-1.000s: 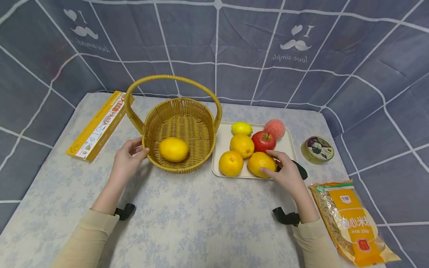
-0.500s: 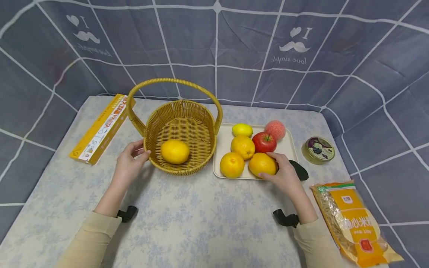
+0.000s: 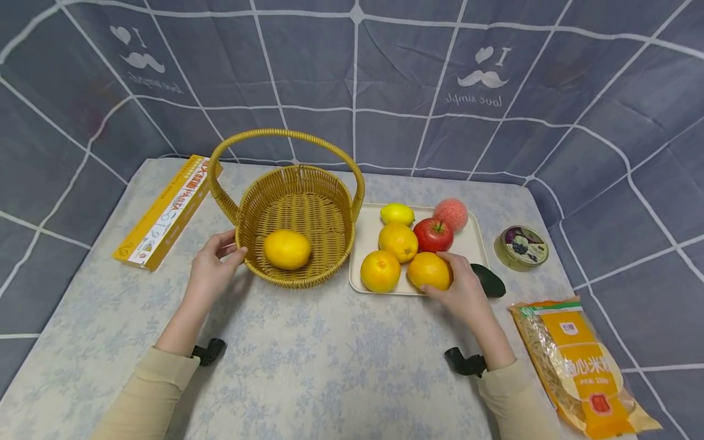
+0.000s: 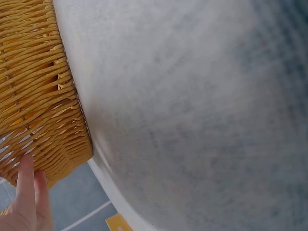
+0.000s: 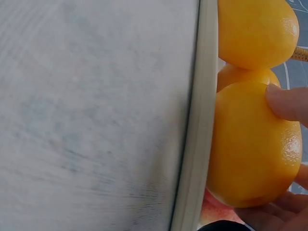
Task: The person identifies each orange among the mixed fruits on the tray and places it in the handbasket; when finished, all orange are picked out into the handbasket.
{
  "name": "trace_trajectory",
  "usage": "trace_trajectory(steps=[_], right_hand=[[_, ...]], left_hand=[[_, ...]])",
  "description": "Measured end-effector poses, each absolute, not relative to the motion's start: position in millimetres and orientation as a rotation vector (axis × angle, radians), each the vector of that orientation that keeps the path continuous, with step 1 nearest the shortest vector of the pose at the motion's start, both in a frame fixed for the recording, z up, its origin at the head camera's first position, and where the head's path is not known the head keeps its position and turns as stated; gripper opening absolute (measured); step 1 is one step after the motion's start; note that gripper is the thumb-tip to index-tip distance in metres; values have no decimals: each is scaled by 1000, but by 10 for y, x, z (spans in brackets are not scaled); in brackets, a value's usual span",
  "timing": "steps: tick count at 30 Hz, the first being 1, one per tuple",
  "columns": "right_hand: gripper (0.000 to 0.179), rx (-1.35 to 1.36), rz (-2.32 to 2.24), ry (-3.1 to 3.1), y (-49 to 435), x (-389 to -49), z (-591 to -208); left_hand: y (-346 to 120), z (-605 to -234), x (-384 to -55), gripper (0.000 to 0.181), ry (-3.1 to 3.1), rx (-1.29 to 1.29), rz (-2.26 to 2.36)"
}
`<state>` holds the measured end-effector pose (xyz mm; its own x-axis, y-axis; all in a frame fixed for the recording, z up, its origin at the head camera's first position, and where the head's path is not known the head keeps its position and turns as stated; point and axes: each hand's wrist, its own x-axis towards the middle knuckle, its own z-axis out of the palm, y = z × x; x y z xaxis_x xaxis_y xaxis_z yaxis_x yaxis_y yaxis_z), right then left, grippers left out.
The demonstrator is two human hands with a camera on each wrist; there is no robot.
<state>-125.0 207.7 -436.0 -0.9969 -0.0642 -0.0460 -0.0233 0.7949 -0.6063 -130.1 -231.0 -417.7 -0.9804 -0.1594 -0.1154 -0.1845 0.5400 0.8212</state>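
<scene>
Hands (image 3: 213,263) (image 3: 464,288) part-curled on basket (image 3: 301,282), orange fruit (image 3: 429,271)

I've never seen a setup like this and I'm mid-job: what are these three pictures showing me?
There's no machine here, just a person's left hand and right hand, both bare. The wide picture is from a camera on the person's head; the two close ones are from cameras on the wrists. On the table are a basket with one yellow fruit inside, a tray of fruit, a pasta box, a tin and a noodle bag. The left hand holds the basket's side; the right grips an orange fruit by the tray's near edge.
</scene>
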Motion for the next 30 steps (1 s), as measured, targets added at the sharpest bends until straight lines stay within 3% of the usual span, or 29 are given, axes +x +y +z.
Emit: trace_trajectory(steps=[10,17,30], right_hand=[[73,-47,-972,2986,2068,-1185,-4351],[74,-31,-1079,2989,2065,-1167,-4099],[75,-333,-1466,2751,1233,-1474,-3679]], left_hand=[[-2309,-4185,-1281,55,2733,-290,1448],[-2298,-4159,-1306,56,2726,-266,1459],[-2312,-4164,-1305,55,2728,-272,1465]])
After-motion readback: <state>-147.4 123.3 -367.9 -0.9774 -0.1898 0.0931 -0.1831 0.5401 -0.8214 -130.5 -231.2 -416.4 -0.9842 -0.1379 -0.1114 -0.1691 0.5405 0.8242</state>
